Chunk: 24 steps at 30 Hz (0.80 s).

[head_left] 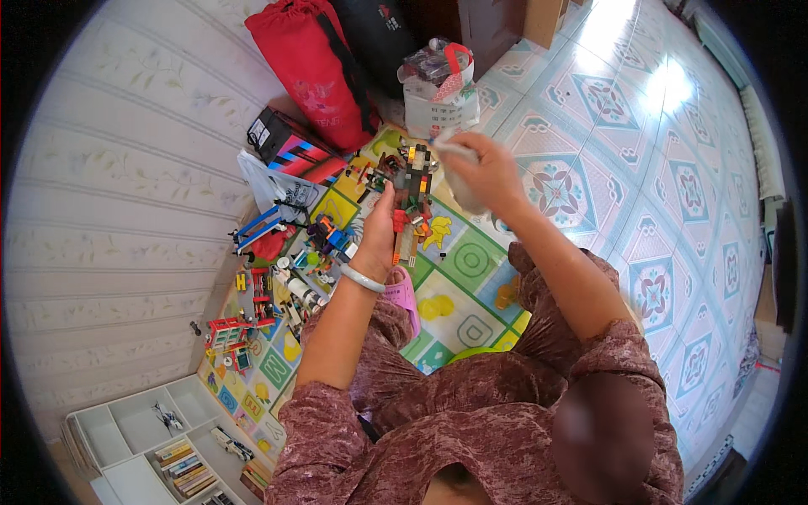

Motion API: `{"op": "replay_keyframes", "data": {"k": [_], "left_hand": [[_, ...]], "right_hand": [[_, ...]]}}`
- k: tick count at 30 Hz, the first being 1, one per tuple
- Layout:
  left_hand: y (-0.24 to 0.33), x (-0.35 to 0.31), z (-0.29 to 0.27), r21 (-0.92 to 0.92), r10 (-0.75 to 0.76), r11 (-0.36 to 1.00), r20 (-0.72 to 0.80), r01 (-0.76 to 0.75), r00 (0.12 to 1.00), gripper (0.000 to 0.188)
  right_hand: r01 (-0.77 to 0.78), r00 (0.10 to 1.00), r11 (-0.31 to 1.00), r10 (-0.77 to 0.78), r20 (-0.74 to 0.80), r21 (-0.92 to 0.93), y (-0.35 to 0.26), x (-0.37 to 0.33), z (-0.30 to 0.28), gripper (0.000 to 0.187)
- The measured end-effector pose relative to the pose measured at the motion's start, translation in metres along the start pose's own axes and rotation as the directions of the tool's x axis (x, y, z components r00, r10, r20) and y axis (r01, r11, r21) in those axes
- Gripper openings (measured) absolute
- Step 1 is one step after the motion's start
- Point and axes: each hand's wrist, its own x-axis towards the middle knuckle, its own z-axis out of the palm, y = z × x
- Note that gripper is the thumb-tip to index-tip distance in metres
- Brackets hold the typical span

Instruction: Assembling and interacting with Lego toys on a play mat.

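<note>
My left hand [380, 231] is wrapped round the side of a long toy-brick model [417, 181], grey and dark with red, yellow and green pieces. The model is held up over the patterned play mat [471, 261]. Just right of its far end, my right hand [491, 175] is closed on a pale, whitish cloth [461, 187], which hangs below the fingers and is smeared by motion. Whether the cloth touches the model I cannot tell.
Several brick models, including a blue-and-purple one [332, 238] and a red one [227, 335], stand along the wall at left. A red bag [307, 80] and a white carrier bag [439, 109] are behind. A white shelf unit [126, 429] stands at near left; a pink slipper [405, 303] lies below me.
</note>
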Motion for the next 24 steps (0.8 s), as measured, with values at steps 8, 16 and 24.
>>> {"op": "replay_keyframes", "data": {"k": [8,16,24], "left_hand": [[0.001,0.004,0.003,-0.025,0.069,0.997,-0.041,-0.070,0.997,0.050],[0.002,0.002,0.012,-0.010,0.027,1.000,-0.070,-0.028,0.997,0.051],[-0.008,0.002,0.008,0.055,0.020,0.998,-0.078,-0.016,0.997,0.053]], "right_hand": [[0.256,0.941,0.965,-0.233,0.247,-0.063,-0.014,-0.026,0.011,0.019],[-0.091,0.992,0.978,0.105,-0.070,0.187,0.008,0.002,-0.003,0.027],[0.227,0.973,0.949,-0.211,0.091,-0.221,-0.010,-0.010,0.005,0.024]]}}
